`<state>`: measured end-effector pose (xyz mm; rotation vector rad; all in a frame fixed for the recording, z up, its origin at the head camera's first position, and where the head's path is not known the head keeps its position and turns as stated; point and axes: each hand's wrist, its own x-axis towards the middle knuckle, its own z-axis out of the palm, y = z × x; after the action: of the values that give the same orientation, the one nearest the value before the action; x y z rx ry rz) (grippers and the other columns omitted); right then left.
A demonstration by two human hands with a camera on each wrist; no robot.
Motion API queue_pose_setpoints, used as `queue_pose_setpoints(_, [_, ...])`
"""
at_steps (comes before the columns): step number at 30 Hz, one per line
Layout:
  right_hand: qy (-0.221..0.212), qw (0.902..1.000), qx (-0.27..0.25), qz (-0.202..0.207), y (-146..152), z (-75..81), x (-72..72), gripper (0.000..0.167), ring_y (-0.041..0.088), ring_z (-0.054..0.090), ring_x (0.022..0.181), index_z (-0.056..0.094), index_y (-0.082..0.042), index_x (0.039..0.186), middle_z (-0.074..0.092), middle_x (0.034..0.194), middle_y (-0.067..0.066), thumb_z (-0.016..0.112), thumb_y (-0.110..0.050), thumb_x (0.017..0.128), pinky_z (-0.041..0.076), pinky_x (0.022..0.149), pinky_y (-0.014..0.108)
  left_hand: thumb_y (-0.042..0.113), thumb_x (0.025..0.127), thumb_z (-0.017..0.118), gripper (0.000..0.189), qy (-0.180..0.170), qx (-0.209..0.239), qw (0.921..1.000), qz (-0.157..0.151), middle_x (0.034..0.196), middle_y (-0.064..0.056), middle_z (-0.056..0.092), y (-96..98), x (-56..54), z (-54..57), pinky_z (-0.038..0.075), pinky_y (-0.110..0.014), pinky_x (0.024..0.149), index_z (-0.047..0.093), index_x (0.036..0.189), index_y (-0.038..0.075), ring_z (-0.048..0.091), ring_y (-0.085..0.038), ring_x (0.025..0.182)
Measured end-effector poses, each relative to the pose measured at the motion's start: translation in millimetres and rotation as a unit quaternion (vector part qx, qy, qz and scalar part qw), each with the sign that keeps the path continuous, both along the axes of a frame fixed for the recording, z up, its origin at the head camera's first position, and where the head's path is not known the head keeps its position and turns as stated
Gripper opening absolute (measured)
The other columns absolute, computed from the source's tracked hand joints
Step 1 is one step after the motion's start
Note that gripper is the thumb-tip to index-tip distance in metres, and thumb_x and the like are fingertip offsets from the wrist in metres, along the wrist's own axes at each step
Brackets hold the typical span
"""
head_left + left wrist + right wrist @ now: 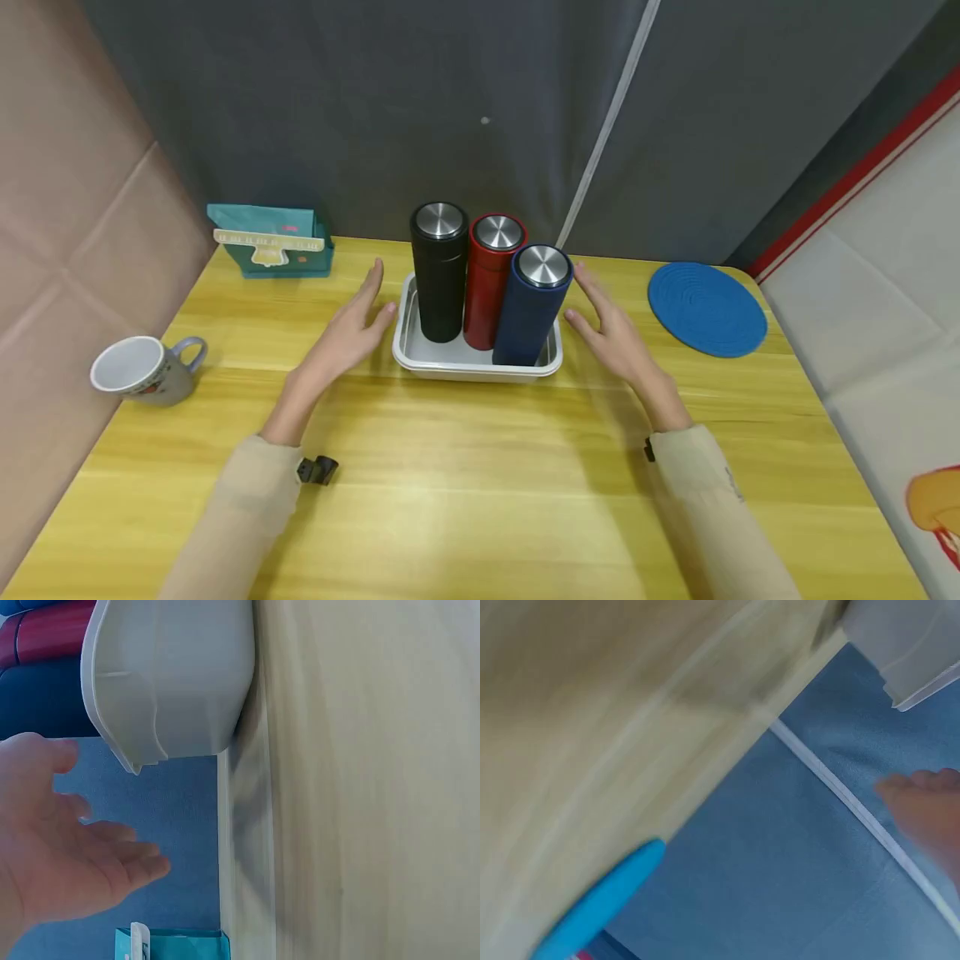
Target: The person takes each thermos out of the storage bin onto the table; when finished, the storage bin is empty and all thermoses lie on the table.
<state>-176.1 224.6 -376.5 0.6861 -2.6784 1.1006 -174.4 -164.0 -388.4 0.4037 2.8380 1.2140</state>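
A white tray (476, 372) stands toward the back of the table with three capped thermos bottles in it. The black thermos (441, 283) is at the left, the red thermos (487, 292) in the middle, and the blue thermos (528, 317) at the right front, tilted rightward. My left hand (350, 329) hovers left of the tray, fingers extended, apart from its wall; the left wrist view shows the palm and spread fingers beside the tray (180, 675). My right hand (611, 329) is at the tray's right, fingers stretched close to the blue thermos; whether they touch it I cannot tell.
A grey-white mug (153, 375) with a handle stands at the left table edge. Behind it is a teal bag (288, 258) closed with a cream clip (267, 243). At the back right lies a round blue mat (707, 308). A dark curtain (337, 125) backs the table.
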Motion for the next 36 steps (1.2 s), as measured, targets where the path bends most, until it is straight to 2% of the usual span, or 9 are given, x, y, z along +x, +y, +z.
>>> queue_pose_setpoints(2, [-0.034,0.9992,-0.022,0.006,-1.2,1.0,1.1,0.064,0.025,0.019,0.143,0.022,-0.017,0.154,0.019,0.158,0.007,0.055,-0.017,0.099,0.02,0.115,0.046,0.04,0.102,0.04,0.069,-0.014,0.018,0.9997,0.003,0.159,-0.004,0.007,-0.3,0.6,1.3,0.018,-0.047,0.115,-0.004,0.154,0.026,0.016,-0.029,0.143])
queue_pose_setpoints(5, [-0.071,0.9944,-0.074,0.024,-4.2,2.7,2.3,0.064,0.026,0.02,0.143,0.021,-0.013,0.154,0.018,0.158,0.006,0.054,-0.011,0.099,0.022,0.114,0.047,0.039,0.102,0.042,0.07,-0.029,0.045,0.9985,0.013,0.157,-0.01,0.019,-0.7,0.0,2.5,0.027,-0.047,0.111,-0.001,0.154,0.021,0.028,-0.032,0.139])
queue_pose_setpoints(10, [-0.107,0.9774,-0.174,0.054,-11.5,9.1,8.8,0.061,0.026,0.022,0.142,0.026,0.001,0.15,0.022,0.157,0.012,0.054,0.003,0.095,0.024,0.112,0.048,0.035,0.102,0.046,0.065,-0.046,0.085,0.9946,0.037,0.147,-0.016,0.039,1.0,-1.3,3.5,0.042,-0.044,0.102,0.021,0.152,0.004,0.046,-0.032,0.128])
queue_pose_setpoints(14, [-0.132,0.9611,-0.227,0.086,-17.5,14.6,17.8,0.055,0.028,0.028,0.139,0.029,0.006,0.147,0.028,0.153,0.016,0.042,0.012,0.094,0.029,0.111,0.045,0.03,0.1,0.051,0.056,-0.075,0.14,0.9856,0.059,0.14,-0.02,0.048,4.8,-0.6,2.0,0.052,-0.042,0.089,0.04,0.144,-0.003,0.059,-0.034,0.114])
queue_pose_setpoints(17, [-0.147,0.9544,-0.236,0.109,-21.8,16.1,23.2,0.056,0.031,0.03,0.137,0.026,0.006,0.148,0.03,0.15,0.02,0.035,0.013,0.092,0.035,0.108,0.041,0.025,0.099,0.054,0.049,-0.09,0.184,0.9764,0.067,0.132,-0.023,0.054,7.2,1.1,0.1,0.056,-0.042,0.079,0.048,0.138,-0.004,0.065,-0.033,0.099])
queue_pose_setpoints(22, [-0.143,0.9548,-0.237,0.108,-28.3,17.9,28.4,0.056,0.032,0.034,0.134,0.025,0.003,0.149,0.032,0.149,0.019,0.046,0.004,0.097,0.039,0.105,0.035,0.021,0.098,0.056,0.042,-0.115,0.237,0.9618,0.074,0.116,-0.022,0.061,8.5,1.1,-1.1,0.057,-0.044,0.073,0.054,0.133,-0.003,0.065,-0.025,0.082])
queue_pose_setpoints(26, [-0.128,0.9555,-0.252,0.087,-33.3,17.5,28.4,0.064,0.029,0.04,0.13,0.03,0.0,0.148,0.038,0.146,0.015,0.06,0.005,0.091,0.042,0.103,0.036,0.019,0.097,0.059,0.041,-0.141,0.262,0.9512,0.083,0.11,-0.02,0.059,8.1,-1.8,-2.2,0.058,-0.04,0.07,0.054,0.133,-0.001,0.062,-0.02,0.076])
queue_pose_setpoints(31, [-0.122,0.9588,-0.249,0.063,-39.3,15.5,29.7,0.071,0.024,0.046,0.123,0.034,-0.003,0.146,0.044,0.14,0.01,0.068,0.005,0.085,0.047,0.097,0.035,0.011,0.094,0.061,0.046,-0.175,0.287,0.939,0.071,0.112,-0.018,0.052,7.6,-4.2,-5.5,0.057,-0.031,0.064,0.049,0.137,-0.001,0.059,-0.019,0.076])
queue_pose_setpoints(36, [-0.117,0.9607,-0.248,0.044,-44.4,13.4,30.9,0.074,0.023,0.047,0.121,0.034,-0.005,0.146,0.044,0.139,0.008,0.071,0.005,0.082,0.048,0.094,0.031,0.007,0.093,0.061,0.049,-0.195,0.307,0.9298,0.058,0.114,-0.018,0.049,8.3,-5.8,-9.6,0.057,-0.028,0.062,0.046,0.139,0.0,0.057,-0.02,0.079])
